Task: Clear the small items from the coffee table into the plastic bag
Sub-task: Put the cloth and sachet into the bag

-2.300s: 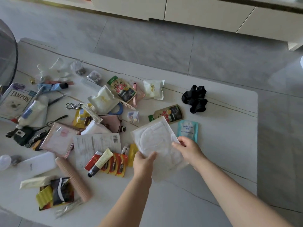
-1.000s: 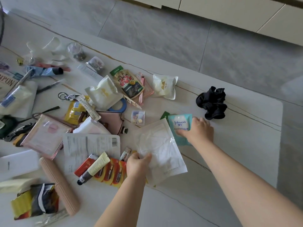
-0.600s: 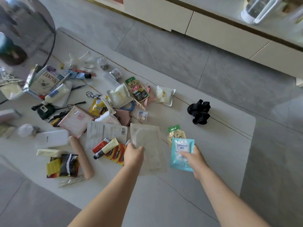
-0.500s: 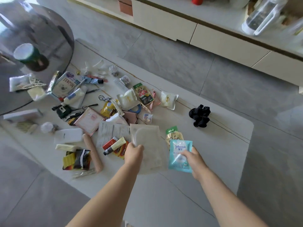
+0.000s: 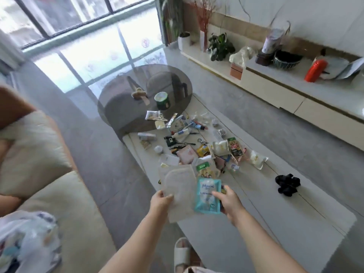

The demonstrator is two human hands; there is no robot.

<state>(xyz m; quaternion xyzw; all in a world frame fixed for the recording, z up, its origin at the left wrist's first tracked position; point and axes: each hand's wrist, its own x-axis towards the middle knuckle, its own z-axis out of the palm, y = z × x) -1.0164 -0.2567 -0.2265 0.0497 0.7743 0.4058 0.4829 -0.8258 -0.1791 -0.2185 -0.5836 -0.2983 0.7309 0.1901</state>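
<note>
Left hand: the left hand (image 5: 160, 200) sits at lower centre of the frame, fingers (image 5: 169, 197) pinched shut on the lower left edge of the clear plastic bag (image 5: 178, 191).
Right hand: the right hand (image 5: 228, 201) is just right of it, fingers closed around the blue sachet (image 5: 207, 196), thumb on its face.
Where the things are: bag and sachet hang in the air, touching side by side, above the near end of the bench (image 5: 275, 229); a green-topped packet (image 5: 204, 171) shows just behind them, and whether it is held cannot be told.
How the bag handles: thin, limp and very light by the look of it; it will flop shut unless the mouth is held apart at the rim.
How the sachet handles: light, soft, glossy and likely slippery; an edge pinch should serve.
Left on the bench: the heap of small items (image 5: 197, 142) at centre frame and the black scrunchie (image 5: 287, 184) at right, well apart.
Change from earlier: the view has swung up and left, so the sofa (image 5: 59, 194) and a patterned plastic bag (image 5: 27, 239) at lower left now show; the sachet, on the bench a second ago, is up beside the clear bag.
</note>
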